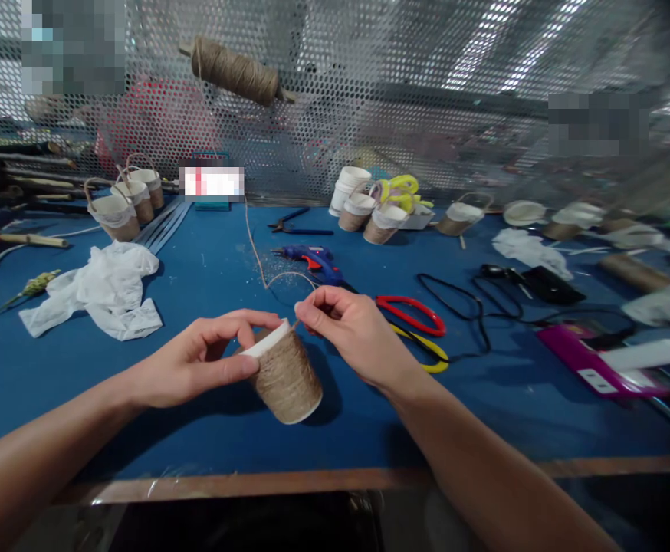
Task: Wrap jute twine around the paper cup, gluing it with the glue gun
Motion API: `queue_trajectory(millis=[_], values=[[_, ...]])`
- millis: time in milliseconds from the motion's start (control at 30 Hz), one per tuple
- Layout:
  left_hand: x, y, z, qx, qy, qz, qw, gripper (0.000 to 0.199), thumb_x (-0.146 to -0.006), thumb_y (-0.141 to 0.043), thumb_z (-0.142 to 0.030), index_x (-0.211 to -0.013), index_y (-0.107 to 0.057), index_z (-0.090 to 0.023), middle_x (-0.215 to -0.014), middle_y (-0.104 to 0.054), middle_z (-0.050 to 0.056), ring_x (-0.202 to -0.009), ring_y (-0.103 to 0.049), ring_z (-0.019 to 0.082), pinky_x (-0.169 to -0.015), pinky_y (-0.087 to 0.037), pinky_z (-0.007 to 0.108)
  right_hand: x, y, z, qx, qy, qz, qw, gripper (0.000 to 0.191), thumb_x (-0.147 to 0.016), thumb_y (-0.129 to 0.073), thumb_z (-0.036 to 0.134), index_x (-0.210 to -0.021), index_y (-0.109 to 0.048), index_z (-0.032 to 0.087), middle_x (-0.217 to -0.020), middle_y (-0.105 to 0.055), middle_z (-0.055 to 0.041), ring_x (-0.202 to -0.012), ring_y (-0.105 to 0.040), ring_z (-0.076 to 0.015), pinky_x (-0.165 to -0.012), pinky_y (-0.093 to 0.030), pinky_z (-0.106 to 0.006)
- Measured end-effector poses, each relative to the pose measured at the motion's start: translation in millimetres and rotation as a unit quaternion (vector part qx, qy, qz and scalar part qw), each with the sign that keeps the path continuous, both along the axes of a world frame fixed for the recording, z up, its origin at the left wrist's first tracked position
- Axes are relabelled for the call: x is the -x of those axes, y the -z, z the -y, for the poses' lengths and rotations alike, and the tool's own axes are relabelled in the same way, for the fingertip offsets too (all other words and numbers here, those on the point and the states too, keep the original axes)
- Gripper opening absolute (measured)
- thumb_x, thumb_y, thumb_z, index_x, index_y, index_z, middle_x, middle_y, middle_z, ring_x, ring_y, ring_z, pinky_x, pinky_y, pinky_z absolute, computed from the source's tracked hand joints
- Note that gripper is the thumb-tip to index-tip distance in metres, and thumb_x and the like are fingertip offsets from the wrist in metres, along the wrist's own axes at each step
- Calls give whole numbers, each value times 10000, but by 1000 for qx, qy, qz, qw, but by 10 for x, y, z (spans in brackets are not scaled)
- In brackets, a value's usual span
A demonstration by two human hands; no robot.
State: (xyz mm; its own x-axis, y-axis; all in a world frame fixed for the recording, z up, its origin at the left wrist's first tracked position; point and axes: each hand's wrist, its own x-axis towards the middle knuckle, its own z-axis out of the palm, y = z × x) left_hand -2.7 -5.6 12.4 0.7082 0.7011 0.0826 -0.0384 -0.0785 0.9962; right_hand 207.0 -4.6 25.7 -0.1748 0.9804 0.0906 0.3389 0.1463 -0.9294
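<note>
Left side of table (pixel 197 268), nearer back edge than front: white cloth (pixel 110 287), crumpled. Right of it, L hand (pixel 200 356) clamped on cup (pixel 289 376), thumb outside rim, fingers over the mouth. Cup's nr middle of front edge, tilted w/ mouth twd L hand, base down-right; can't tell if base touches table. Prob v light & fairly stiff, though thin wall might dent if squeezed hard; rough wrap should grip OK, bare white rim prob slippier. Best hold: rim btwn thumb & fingers, or round wrapped side. R hand (pixel 355 330) just right of rim, thumb & index tips together on string (pixel 266 285); cup's below-left of those tips. Glue gun (pixel 326 267) behind R hand, twd back edge; red handle (pixel 435 331) further right
</note>
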Motion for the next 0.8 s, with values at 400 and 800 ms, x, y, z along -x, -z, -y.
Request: queue_trajectory(millis=[400, 800], values=[[11, -12, 2, -22, 19, 16, 999, 142, -847, -518, -152, -705, -525, -150, -1271, -508, 60, -1153, -475, 219, -920, -359, 328, 30, 47, 30, 30, -23, -38, 999, 247, -783, -581, 379, -668, -513, 171, -617, -477, 42, -569, -423, -88, -554, -353, -243], [11, -10, -3, -17, 16, 25, 999, 150, -845, -527, -172, -698, -512, -151, -1280, -505, 57, -1171, -458, 221, -964, -331, 355, 27, 35, 51, 14, -15, -21, 1000, 233, -806, -556, 365, -674, -509, 179, -611, -453, 44, -574, -399, -96, -555, -342, -247]])
